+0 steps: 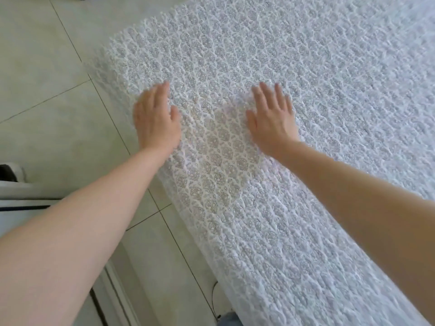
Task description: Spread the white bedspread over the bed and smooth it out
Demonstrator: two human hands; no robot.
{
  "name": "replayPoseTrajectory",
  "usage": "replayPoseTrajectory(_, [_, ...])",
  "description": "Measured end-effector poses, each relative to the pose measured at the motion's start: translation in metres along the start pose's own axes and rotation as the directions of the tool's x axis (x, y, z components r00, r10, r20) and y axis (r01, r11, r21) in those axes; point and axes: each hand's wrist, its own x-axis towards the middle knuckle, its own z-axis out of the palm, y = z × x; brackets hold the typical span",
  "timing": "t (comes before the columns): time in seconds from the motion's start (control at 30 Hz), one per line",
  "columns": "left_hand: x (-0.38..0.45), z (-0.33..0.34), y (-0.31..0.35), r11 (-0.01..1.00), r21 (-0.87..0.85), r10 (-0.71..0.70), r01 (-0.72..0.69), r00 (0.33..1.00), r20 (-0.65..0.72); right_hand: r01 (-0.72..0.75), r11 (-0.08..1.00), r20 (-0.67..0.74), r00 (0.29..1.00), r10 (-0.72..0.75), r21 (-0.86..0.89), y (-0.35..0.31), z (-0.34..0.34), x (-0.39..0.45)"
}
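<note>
Palms (156,123) (273,125) flat on bumpy quilted bedspread (306,78).

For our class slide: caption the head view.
Both hands, left hand and right hand, flat on the white bedspread near its edge.

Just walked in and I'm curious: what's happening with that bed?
A person is smoothing a white bedspread over a bed. The left hand and right hand are both open, palms down, near the bed's edge beside the tiled floor. The bedspread already lies spread out and mostly flat.
</note>
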Motion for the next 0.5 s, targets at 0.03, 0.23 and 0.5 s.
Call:
replayPoseTrajectory(0.03, [-0.006,0.009,0.011,0.992,0.033,0.119,-0.124,0.985,0.128,-0.159,0.987,0.031,0.987,0.158,0.012,0.023,0.001,-0.008])
replayPoseTrajectory(0.23, [-0.104,0.042,0.021,0.92,0.22,0.247,-0.324,0.916,0.315,-0.114,0.993,0.073,0.991,0.111,0.029,0.035,0.032,-0.119])
replayPoseTrajectory(0.5, [-0.26,-0.001,0.015,0.91,0.23,0.15,-0.345,0.79,0.594,0.276,0.944,0.339,0.884,-0.323,0.182,-0.017,0.033,-0.305])
